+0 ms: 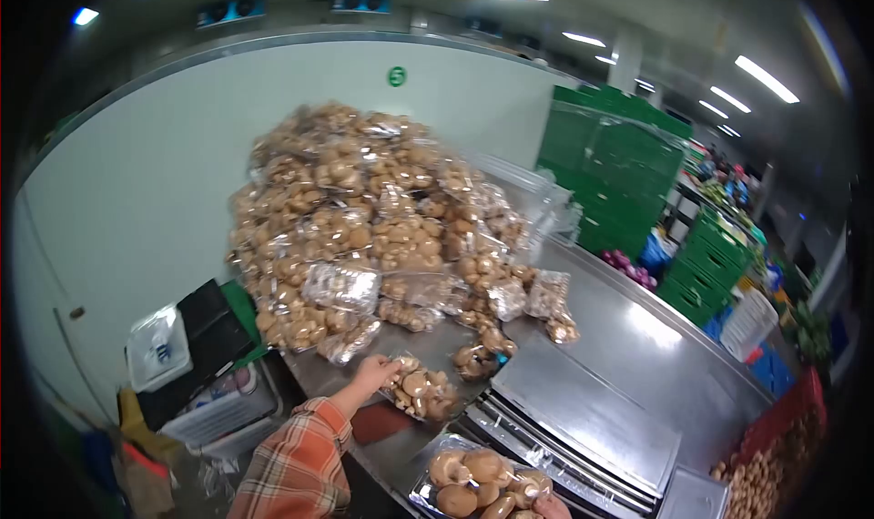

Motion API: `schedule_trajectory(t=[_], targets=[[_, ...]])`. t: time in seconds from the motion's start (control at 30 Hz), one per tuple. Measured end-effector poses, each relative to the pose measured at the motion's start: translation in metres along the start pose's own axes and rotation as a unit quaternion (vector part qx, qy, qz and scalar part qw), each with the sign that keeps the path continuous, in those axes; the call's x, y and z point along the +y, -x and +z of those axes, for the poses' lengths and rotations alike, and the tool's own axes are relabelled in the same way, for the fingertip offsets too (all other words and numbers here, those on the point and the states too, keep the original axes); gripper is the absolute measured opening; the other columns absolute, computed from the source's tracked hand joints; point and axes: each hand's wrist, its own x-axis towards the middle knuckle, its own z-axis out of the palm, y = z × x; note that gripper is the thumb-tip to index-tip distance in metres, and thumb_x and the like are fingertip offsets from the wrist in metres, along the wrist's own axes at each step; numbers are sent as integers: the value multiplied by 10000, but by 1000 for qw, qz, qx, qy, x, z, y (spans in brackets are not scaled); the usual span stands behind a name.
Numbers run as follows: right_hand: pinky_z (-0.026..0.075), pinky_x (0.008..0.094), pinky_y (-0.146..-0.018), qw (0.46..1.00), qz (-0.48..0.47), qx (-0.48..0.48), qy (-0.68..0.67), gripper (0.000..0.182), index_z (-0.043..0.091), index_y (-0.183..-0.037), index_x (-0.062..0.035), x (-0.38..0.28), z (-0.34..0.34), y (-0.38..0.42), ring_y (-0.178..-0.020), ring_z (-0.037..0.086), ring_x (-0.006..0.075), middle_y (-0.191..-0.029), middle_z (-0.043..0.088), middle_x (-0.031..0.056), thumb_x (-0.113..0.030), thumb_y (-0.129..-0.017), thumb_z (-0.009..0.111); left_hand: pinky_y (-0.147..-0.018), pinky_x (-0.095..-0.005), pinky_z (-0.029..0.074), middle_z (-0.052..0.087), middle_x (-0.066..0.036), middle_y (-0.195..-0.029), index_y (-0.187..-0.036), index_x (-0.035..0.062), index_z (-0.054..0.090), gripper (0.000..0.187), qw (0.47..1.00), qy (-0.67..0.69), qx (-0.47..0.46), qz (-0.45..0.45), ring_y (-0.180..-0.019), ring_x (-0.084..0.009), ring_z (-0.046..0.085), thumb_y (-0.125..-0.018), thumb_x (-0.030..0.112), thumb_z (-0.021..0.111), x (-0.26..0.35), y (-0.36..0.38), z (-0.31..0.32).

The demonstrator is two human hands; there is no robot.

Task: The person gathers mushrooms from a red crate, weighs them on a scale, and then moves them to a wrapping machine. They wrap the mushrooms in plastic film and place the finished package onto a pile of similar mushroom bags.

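Note:
My left hand (pixel 375 373), in an orange plaid sleeve, closes its fingers on the upper left edge of a clear bag of brown mushrooms (pixel 421 387) lying on the metal table. At the bottom of the view my right hand (pixel 550 506) grips the right end of a wrapped tray of larger mushrooms (pixel 482 481); only its fingertips show. A big heap of bagged mushrooms (pixel 382 218) rises behind, against the pale wall. A small mushroom bag (pixel 478 360) lies to the right of the bag at my left hand.
A metal wrapping surface (pixel 592 410) lies at centre right. Green crates (pixel 614 164) stand behind it. At the lower right is a red crate of small brown produce (pixel 763 483). A grey bin (pixel 223 414) and a clear tray (pixel 159 348) are at the left.

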Motion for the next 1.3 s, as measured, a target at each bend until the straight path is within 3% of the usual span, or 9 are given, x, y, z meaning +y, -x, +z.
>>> schedule_trajectory(t=[0.1, 0.37, 0.43, 0.7, 0.8, 0.9, 1.03, 1.23, 1.3], targets=[[463, 380, -893, 992, 57, -103, -46, 534, 395, -1274, -15, -23, 1, -22, -1053, 539, 249, -1177, 527, 132, -213, -834, 624, -653, -253, 463, 623, -46, -829, -961, -26, 622, 277, 994, 77, 23, 73, -760, -95, 567, -862, 233, 616, 22, 28, -36], [451, 415, -928, 996, 29, -27, 81, 614, 381, -1302, -32, -84, 122, -110, -1112, 526, 277, -1237, 513, 128, -396, -843, 562, -726, -279, 497, 608, -70, -940, -1046, -10, 567, 237, 942, 331, 42, 43, -834, -160, 604, -891, 168, 557, 51, 50, -163], [444, 395, -899, 998, -3, -55, -28, 411, 448, -1240, -32, -90, 145, -166, -1055, 546, 224, -1146, 559, 101, -217, -883, 529, -724, -284, 499, 605, -64, -940, -1037, -4, 566, 208, 936, 347, 31, 53, -842, -157, 603, -898, 149, 542, 38, 33, -197], [480, 374, -881, 943, -297, -139, -62, 516, 428, -1222, -12, -218, 340, -438, -1046, 550, 251, -1208, 525, 124, -427, -918, 470, -729, -291, 519, 610, -79, -953, -1056, -8, 544, 213, 937, 345, 48, 27, -837, -161, 621, -938, 149, 461, 44, 1, -299], [494, 378, -837, 975, -154, -125, 100, 454, 445, -1166, -4, -191, 384, -485, -965, 574, 235, -1092, 573, 168, -386, -922, 476, -677, -262, 512, 589, -36, -871, -1003, 18, 540, 167, 927, 362, 79, 47, -778, -118, 601, -934, 160, 485, 48, -13, -323], [495, 340, -812, 864, -104, -251, 424, 402, 453, -1165, 2, -135, 385, -472, -869, 604, 205, -999, 613, 138, -326, -932, 473, -689, -260, 514, 582, -29, -869, -992, 26, 529, 157, 917, 380, 95, 72, -771, -115, 599, -936, 166, 483, 55, -32, -342], [488, 301, -820, 793, 35, -291, 534, 363, 448, -1228, 35, -92, 354, -391, -913, 607, 182, -1026, 621, 121, -201, -953, 456, -696, -270, 526, 588, -38, -988, -1115, 37, 508, 236, 897, 405, 127, 121, -847, -120, 602, -945, 196, 468, 99, -74, -356], [475, 295, -860, 893, 106, -221, 376, 367, 433, -1259, 49, -89, 292, -287, -980, 592, 181, -1113, 598, 133, -166, -962, 436, -866, -326, 462, 522, -98, -1203, -1240, 31, 451, 386, 876, 400, 113, 244, -1074, -201, 528, -944, 279, 463, 199, -178, -371], [484, 295, -827, 907, 85, -157, 381, 368, 465, -1231, 30, -82, 284, -260, -947, 595, 173, -1082, 604, 116, -193, -939, 485, -955, -377, 400, 451, -125, -1304, -1306, 27, 388, 472, 905, 234, 288, 210, -1127, -253, 499, -936, 310, 462, 231, -214, -369]])
